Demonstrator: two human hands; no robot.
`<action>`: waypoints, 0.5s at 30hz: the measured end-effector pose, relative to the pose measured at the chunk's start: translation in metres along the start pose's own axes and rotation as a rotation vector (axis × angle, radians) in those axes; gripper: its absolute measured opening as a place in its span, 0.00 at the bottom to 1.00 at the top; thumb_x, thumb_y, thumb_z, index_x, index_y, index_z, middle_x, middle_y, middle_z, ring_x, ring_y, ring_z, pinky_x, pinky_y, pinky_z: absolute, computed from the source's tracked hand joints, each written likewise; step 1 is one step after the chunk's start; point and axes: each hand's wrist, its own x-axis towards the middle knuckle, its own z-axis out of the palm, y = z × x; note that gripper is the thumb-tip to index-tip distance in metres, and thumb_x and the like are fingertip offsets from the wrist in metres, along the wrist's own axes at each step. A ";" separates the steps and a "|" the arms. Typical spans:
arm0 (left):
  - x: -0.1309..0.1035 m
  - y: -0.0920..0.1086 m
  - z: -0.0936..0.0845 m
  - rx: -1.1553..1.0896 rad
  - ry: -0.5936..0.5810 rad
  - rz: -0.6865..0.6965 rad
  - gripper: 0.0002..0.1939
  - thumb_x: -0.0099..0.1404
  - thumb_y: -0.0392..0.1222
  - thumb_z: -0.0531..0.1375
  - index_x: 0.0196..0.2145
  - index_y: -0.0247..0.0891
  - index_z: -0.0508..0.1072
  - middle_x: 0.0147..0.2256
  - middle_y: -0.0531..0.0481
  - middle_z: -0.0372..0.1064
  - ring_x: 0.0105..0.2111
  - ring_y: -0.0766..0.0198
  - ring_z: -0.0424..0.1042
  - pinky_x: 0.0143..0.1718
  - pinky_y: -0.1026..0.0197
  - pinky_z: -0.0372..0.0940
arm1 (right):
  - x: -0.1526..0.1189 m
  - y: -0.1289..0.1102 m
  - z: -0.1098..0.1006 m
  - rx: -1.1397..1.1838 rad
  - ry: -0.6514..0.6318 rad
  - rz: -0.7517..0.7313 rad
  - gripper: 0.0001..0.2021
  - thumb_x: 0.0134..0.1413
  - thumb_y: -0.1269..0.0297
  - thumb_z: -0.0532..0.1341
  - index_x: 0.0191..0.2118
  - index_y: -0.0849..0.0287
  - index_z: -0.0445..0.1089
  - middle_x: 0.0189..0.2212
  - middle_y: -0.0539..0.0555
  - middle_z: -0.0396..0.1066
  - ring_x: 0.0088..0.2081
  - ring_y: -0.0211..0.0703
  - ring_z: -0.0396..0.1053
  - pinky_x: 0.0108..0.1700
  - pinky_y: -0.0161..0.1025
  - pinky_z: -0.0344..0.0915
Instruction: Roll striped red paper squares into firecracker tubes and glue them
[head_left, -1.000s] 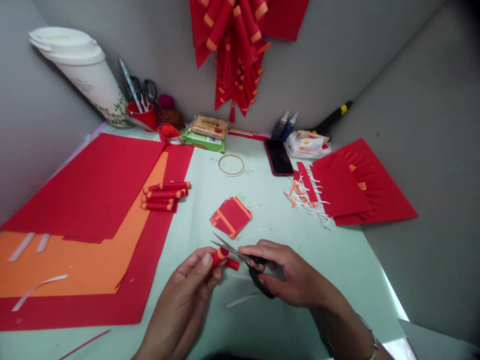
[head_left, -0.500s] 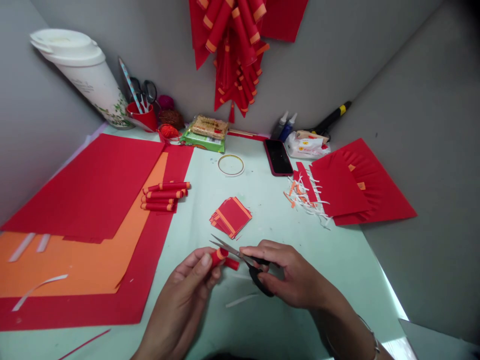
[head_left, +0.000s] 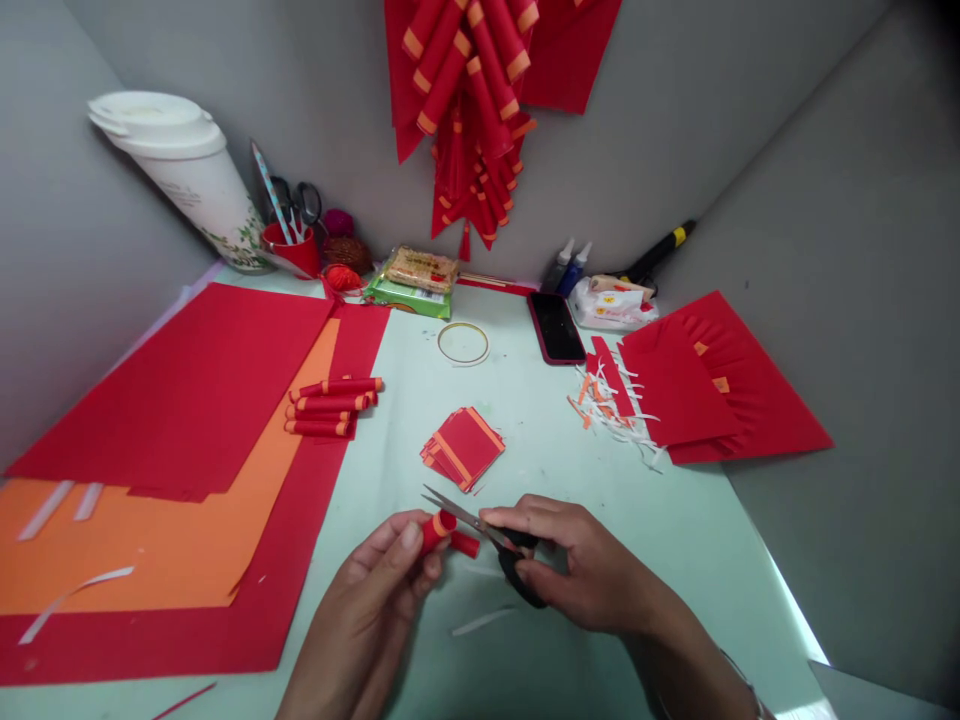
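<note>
Between the thumb and fingers of my left hand (head_left: 382, 590) is a rolled red paper tube (head_left: 436, 532) with an orange band near its end. Scissors (head_left: 517, 570) with black handles are gripped in my right hand (head_left: 581, 565), their blades parted slightly and pointing up-left just above the tube. A small red paper piece (head_left: 466, 544) lies beside the tube, under the blades; whether it touches the tube I cannot tell. Beyond the blades sits a stack of red paper squares (head_left: 469, 440) with orange strips. Finished-looking paper tubes (head_left: 326, 404) are piled at the left.
Large red sheets (head_left: 180, 380) and orange sheets (head_left: 150, 560) cover the left side. A roll of tape (head_left: 463, 343), a phone (head_left: 556, 328) and paper scraps (head_left: 611, 410) lie farther back. A tall white cup (head_left: 187, 180) stands back left. Red paper firecracker strings (head_left: 472, 90) hang on the wall.
My view has tilted up slightly, so everything sits a little lower in the picture. Both hands keep their grips, and the scissors and tube hold nearly the same position relative to each other.
</note>
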 end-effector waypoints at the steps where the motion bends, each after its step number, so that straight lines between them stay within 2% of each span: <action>1: 0.000 0.000 0.000 0.002 -0.005 0.007 0.14 0.49 0.44 0.77 0.31 0.34 0.82 0.29 0.49 0.77 0.27 0.68 0.71 0.33 0.68 0.71 | 0.000 0.000 0.000 0.010 -0.009 -0.002 0.27 0.55 0.74 0.60 0.61 0.50 0.70 0.35 0.51 0.70 0.35 0.40 0.69 0.42 0.42 0.69; 7: -0.001 0.000 0.000 -0.032 0.035 0.007 0.15 0.46 0.43 0.78 0.30 0.34 0.82 0.29 0.49 0.77 0.27 0.68 0.72 0.33 0.68 0.72 | 0.000 0.001 -0.003 0.112 0.007 -0.010 0.24 0.58 0.70 0.61 0.60 0.52 0.68 0.41 0.54 0.69 0.41 0.43 0.68 0.47 0.44 0.68; 10: -0.002 0.000 0.000 -0.055 0.061 0.005 0.16 0.44 0.42 0.79 0.30 0.34 0.82 0.29 0.49 0.78 0.27 0.68 0.72 0.33 0.68 0.72 | -0.001 0.002 -0.006 0.124 0.023 0.009 0.24 0.58 0.71 0.61 0.60 0.51 0.68 0.40 0.53 0.68 0.38 0.42 0.67 0.44 0.42 0.69; 15: -0.001 0.000 -0.002 -0.082 0.090 0.016 0.16 0.45 0.40 0.78 0.32 0.36 0.82 0.31 0.49 0.77 0.28 0.67 0.73 0.33 0.68 0.73 | -0.004 0.003 -0.010 0.023 -0.008 0.039 0.28 0.53 0.76 0.61 0.59 0.47 0.71 0.34 0.49 0.68 0.33 0.38 0.67 0.39 0.39 0.68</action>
